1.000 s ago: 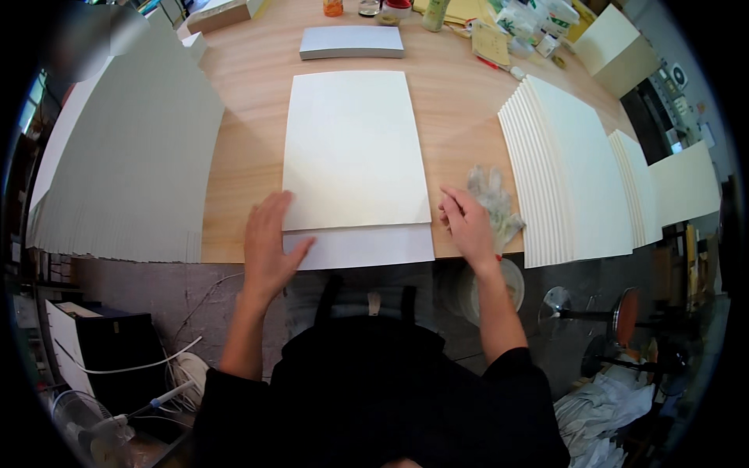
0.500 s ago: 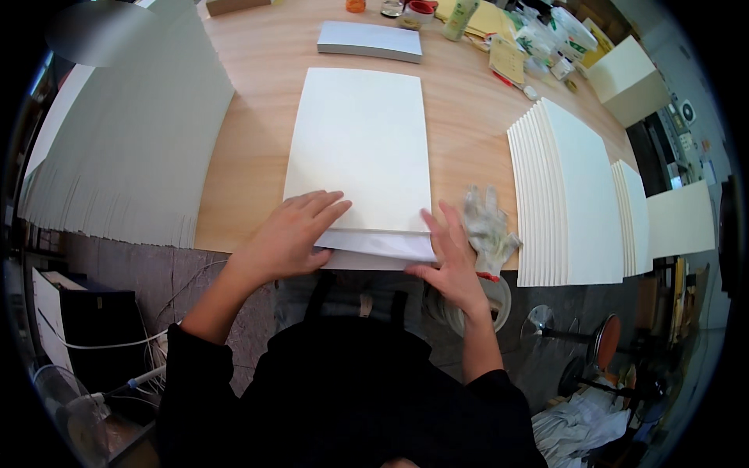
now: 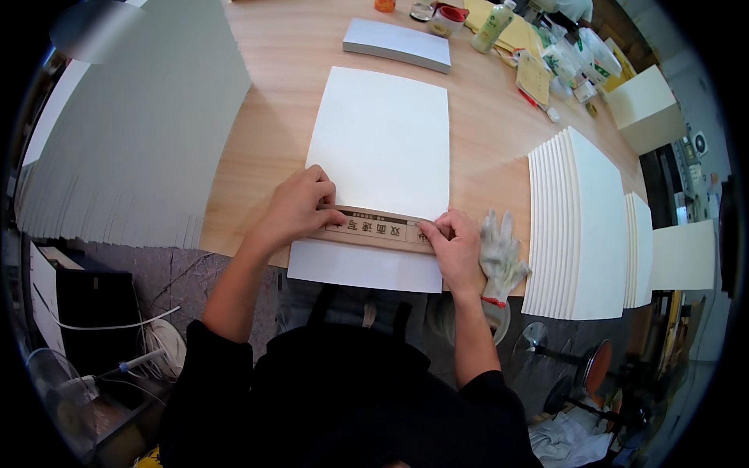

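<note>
A brown printed strip of paper or card (image 3: 373, 230) lies across the near edge of a white paper pad (image 3: 382, 140) on the table in front of me. My left hand (image 3: 299, 204) is closed at the strip's left end, fingers curled and thumb on the strip. At its right end, my right hand (image 3: 459, 243) pinches, thumb on top and fingers folded around the edge. From under the strip a white sheet (image 3: 365, 269) sticks out toward me past the table's edge. Whether strip and sheet are one piece, I cannot tell.
A tall paper stack (image 3: 148, 132) stands left. Stacked white pads (image 3: 581, 234) and a work glove (image 3: 503, 257) are right. Beyond lies a smaller paper block (image 3: 398, 45), with a bottle (image 3: 493, 27) and clutter at the far right. A wooden tabletop (image 3: 261, 148) lies beneath.
The brown strip now shows along the pad's near edge, where white paper showed before. Both hands have closed from spread fingers onto its ends. The whole view has shifted slightly.
</note>
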Available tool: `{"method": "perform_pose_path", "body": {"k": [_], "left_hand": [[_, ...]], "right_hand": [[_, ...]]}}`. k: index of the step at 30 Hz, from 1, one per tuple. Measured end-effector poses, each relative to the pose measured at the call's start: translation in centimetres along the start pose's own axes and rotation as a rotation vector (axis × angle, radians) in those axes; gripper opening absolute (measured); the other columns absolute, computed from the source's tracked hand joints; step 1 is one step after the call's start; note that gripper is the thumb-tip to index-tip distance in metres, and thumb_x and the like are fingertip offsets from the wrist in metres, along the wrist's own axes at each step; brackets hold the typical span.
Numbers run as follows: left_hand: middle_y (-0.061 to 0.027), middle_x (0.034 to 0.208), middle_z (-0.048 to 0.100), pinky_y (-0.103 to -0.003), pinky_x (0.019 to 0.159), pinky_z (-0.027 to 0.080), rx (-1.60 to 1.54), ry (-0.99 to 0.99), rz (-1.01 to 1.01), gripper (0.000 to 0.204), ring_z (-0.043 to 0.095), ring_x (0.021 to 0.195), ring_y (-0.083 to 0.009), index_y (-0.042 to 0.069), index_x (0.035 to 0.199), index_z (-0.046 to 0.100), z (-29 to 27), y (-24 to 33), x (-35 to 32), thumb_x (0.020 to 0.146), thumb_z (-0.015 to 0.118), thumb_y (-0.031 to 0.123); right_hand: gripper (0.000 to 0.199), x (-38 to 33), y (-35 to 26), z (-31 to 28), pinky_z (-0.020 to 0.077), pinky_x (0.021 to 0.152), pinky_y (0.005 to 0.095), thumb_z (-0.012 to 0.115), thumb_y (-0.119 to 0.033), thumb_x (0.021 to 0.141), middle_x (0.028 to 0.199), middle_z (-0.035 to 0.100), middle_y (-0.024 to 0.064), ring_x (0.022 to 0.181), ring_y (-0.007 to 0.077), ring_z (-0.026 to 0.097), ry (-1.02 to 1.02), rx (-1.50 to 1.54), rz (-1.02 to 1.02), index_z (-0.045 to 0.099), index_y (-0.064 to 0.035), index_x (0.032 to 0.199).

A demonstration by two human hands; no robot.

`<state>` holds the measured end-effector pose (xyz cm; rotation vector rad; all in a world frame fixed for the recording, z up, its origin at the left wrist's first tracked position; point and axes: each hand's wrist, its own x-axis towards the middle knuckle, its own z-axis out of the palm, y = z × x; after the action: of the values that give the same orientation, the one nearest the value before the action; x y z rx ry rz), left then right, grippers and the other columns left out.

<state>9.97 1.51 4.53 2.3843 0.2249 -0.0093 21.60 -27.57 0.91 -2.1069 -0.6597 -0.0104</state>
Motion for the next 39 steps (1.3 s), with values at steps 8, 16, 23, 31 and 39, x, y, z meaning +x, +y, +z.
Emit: {"method": "perform_pose_path", "body": {"k": [8,16,23,31,39], "left_hand": [[-0.0064,0.109,0.063,-0.038,0.084,0.051,0.754,-0.142,0.491,0.054,0.067,0.097,-0.0227,0.028,0.138,0.065,-0.2,2.2,3.5,0.087,0.082,0.023],[-0.0048,0.113,0.067,-0.033,0.087,0.053,1.221,-0.501,0.741,0.082,0.071,0.098,-0.0216,0.060,0.164,0.016,3.4,9.0,8.2,0.107,0.056,0.017],[-0.0048,0.113,0.068,-0.035,0.086,0.055,1.106,-0.534,0.807,0.082,0.072,0.100,-0.0243,0.060,0.161,0.024,3.2,8.4,8.9,0.103,0.061,0.016],[-0.0059,0.114,0.070,-0.039,0.085,0.057,1.093,-0.521,0.778,0.043,0.073,0.105,-0.0275,0.048,0.134,0.064,5.0,8.3,10.6,0.097,0.066,0.025],[-0.0034,0.124,0.069,-0.037,0.089,0.056,1.033,-0.618,0.748,0.065,0.071,0.112,-0.0247,0.066,0.154,0.036,3.6,8.6,10.2,0.105,0.060,0.031]], "right_hand": [[0.019,0.8,0.4,-1.4,0.0499,0.078,0.0376,0.081,-0.018,0.090,0.087,0.067,0.0081,0.086,0.0267,0.063,-0.064,-0.072,-0.050,0.069,-0.0025,0.090],[0.022,-1.5,0.8,-11.1,0.0561,0.079,0.0398,0.071,-0.008,0.095,0.104,0.072,0.0153,0.093,0.0279,0.070,0.042,-0.164,0.019,0.073,-0.0010,0.116],[0.012,-2.8,3.0,-9.6,0.0533,0.078,0.0453,0.074,-0.007,0.090,0.094,0.067,0.0145,0.089,0.0359,0.064,0.063,-0.397,-0.319,0.071,-0.0028,0.101],[0.028,-1.1,-1.8,-3.1,0.0540,0.077,0.0367,0.069,-0.006,0.081,0.102,0.067,0.0112,0.089,0.0261,0.064,-0.313,-0.586,-0.919,0.071,0.0048,0.107],[0.033,-1.0,-11.2,12.2,0.0549,0.091,0.0494,0.066,-0.008,0.080,0.111,0.067,0.0149,0.104,0.0352,0.067,-0.445,-0.454,-0.794,0.070,0.0011,0.112]]}}
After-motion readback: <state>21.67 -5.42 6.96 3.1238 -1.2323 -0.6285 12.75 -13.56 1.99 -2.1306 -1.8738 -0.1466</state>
